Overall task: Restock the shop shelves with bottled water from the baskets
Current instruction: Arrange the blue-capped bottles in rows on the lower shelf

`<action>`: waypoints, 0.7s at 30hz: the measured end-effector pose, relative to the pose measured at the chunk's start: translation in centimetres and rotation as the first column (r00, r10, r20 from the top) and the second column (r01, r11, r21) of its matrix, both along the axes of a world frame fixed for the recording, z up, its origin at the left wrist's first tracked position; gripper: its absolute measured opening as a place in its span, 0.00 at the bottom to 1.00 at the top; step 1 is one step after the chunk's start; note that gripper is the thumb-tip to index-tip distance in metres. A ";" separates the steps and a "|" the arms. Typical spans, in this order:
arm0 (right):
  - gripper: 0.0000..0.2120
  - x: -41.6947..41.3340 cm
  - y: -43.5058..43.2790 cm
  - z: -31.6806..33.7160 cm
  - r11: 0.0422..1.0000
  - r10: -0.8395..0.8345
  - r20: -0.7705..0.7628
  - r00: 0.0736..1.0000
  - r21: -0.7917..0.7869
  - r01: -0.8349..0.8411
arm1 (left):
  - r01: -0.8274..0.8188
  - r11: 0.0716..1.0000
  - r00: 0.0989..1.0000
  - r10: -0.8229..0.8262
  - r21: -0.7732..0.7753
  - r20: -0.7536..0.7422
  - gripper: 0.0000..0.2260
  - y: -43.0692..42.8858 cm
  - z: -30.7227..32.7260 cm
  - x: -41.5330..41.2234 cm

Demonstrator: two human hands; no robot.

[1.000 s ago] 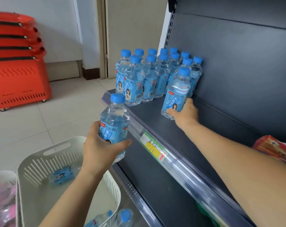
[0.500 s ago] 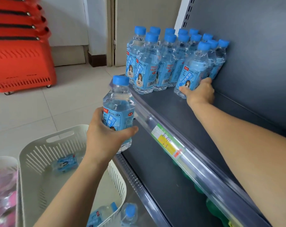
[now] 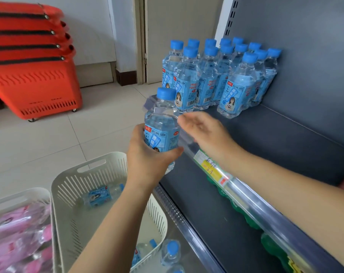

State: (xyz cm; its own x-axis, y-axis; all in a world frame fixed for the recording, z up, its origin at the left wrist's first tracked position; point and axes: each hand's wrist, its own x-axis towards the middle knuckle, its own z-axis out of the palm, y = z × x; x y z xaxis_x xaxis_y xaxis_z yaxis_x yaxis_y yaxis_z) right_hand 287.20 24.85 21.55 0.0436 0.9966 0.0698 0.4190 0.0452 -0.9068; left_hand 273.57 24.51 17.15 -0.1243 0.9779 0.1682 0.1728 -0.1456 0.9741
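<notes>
Pale floor tiles (image 3: 49,138) ran back to a white wall, where a stack of red shopping baskets (image 3: 32,62) stood on small wheels. On the right, a dark grey shelf (image 3: 281,142) carried a tight cluster of blue-capped water bottles (image 3: 212,75) standing upright at its far left end, against the back panel. One bottle (image 3: 237,89) stood at the front right of that group, apart from both hands. A clear price rail with a yellow and green tag (image 3: 212,168) ran along the shelf's front edge.

The left hand (image 3: 147,160) was wrapped around the lower half of another upright water bottle (image 3: 161,131), held just in front of the shelf edge and above a cream slotted basket (image 3: 100,170). The right hand (image 3: 204,131) hovered flat and loose, blurred, its fingertips beside the held bottle's shoulder; whether it touched could not be told. One bottle (image 3: 102,195) lay flat in the cream basket, and more blue-capped bottles (image 3: 170,253) sat low beside it. A second basket (image 3: 19,196) at the lower left held pink packages (image 3: 19,239). Green caps (image 3: 273,247) showed on the shelf below.
</notes>
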 end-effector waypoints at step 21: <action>0.22 6.9 6.0 1.1 0.863 -0.504 0.076 0.861 0.090 0.497 | 0.141 0.990 0.985 -0.141 -0.011 -0.099 0.33 0.2 -0.7 -0.1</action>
